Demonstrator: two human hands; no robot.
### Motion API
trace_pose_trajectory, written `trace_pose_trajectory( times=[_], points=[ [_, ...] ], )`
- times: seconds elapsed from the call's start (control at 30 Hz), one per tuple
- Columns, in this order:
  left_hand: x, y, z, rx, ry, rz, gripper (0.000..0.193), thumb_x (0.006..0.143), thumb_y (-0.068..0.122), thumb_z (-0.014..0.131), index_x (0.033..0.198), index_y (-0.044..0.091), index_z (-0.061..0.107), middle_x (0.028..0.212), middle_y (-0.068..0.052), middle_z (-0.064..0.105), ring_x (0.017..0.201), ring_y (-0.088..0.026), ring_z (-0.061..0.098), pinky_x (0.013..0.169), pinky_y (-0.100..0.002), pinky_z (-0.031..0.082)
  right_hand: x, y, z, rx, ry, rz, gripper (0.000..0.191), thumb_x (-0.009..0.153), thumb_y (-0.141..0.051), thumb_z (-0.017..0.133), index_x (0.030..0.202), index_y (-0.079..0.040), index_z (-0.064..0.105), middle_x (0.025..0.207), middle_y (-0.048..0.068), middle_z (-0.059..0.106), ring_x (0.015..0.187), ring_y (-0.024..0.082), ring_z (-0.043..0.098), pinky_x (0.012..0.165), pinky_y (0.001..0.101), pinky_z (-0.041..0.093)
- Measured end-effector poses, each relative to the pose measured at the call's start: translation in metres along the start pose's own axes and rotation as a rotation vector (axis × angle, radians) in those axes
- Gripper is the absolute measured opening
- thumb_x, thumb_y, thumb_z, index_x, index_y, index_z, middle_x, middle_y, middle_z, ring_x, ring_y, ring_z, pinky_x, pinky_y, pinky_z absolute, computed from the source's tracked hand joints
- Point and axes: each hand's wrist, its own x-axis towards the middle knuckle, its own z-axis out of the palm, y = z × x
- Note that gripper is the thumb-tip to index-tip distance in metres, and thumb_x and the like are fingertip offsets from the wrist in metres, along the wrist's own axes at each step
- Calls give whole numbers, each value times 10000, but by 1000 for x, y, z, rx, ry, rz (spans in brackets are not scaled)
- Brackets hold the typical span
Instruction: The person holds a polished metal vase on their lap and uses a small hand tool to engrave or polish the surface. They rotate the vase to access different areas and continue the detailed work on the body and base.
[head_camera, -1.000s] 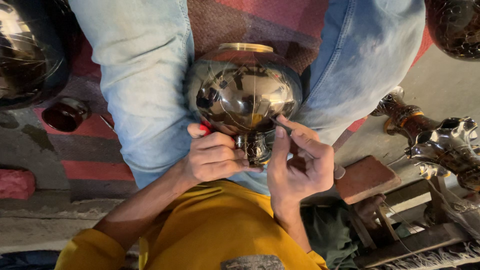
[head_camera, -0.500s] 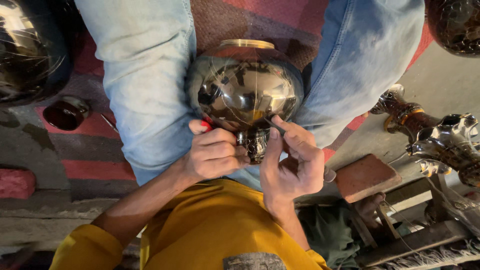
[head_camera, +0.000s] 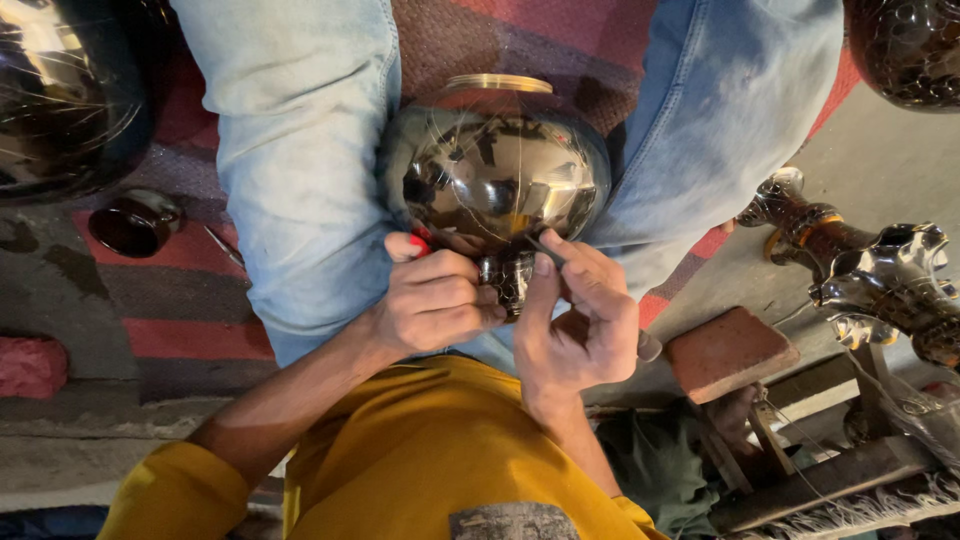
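Seated on a striped red and brown floor mat (head_camera: 170, 330), I cradle a polished round metal vessel (head_camera: 495, 175) between my knees, both legs in pale blue jeans (head_camera: 300, 170); its brass-coloured rim (head_camera: 498, 84) points away from me and its mirror-bright belly throws back dark reflections. My left hand (head_camera: 435, 300) is curled into a closed grip around the vessel's small dark neck piece (head_camera: 508, 280), thumb up against the shiny belly (a spot of red shows at the thumb tip). My right hand (head_camera: 580, 320) is closed around a thin dark tool (head_camera: 552, 252), pinched between thumb and fingers, with its tip resting on the vessel just above the neck piece. The two hands sit just beside each other, nearly touching. My yellow shirt (head_camera: 420, 460) fills the lower edge of the view. To my left, a small dark round cup (head_camera: 135, 222) stands on the mat, and a large dark glossy vessel (head_camera: 70, 95) lies in the upper corner beyond it. To my right, a reddish brick block (head_camera: 728, 352) rests on the floor, with ornate metal pieces (head_camera: 870, 275) near it and another dark dimpled vessel (head_camera: 905, 50) at the top corner.
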Motion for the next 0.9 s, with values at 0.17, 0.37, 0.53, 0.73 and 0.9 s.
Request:
trace_pose_trajectory(
  times=[0.17,0.37,0.53,0.73,0.9],
  points=[
    [2,2,-4,2,-4,4,150,784,176,861,828,183,718,877,101,679,831,-105,667,839,-373,261,-1,-6,3,-69,-21,-74,284,935,215,682,1062,43,495,1081,252,723,972,257,702,740,262,576],
    [2,2,-6,25,-3,18,153,777,164,855,819,184,709,899,100,683,855,-107,678,841,-372,268,-1,-7,5,-90,-4,-94,296,922,209,700,1045,29,499,1072,240,733,981,277,705,795,287,580],
    [3,3,-6,42,-1,18,165,749,161,848,806,188,697,880,99,654,860,-108,680,839,-376,274,-3,-8,6,-125,-13,-148,296,910,198,711,1049,30,511,1044,244,725,949,259,705,845,324,583],
    [-4,1,-12,21,-70,30,131,793,169,838,853,205,727,876,110,639,888,-101,662,836,-377,273,19,-9,-12,180,-28,229,261,993,116,693,1151,15,511,1053,218,747,931,170,750,848,259,631],
    [-9,-4,-11,-30,-56,43,128,839,146,851,905,186,750,919,95,663,916,-118,665,830,-374,275,58,-24,-12,-56,-234,195,221,933,98,760,1000,37,558,1001,186,758,773,94,619,691,185,482]
  ],
)
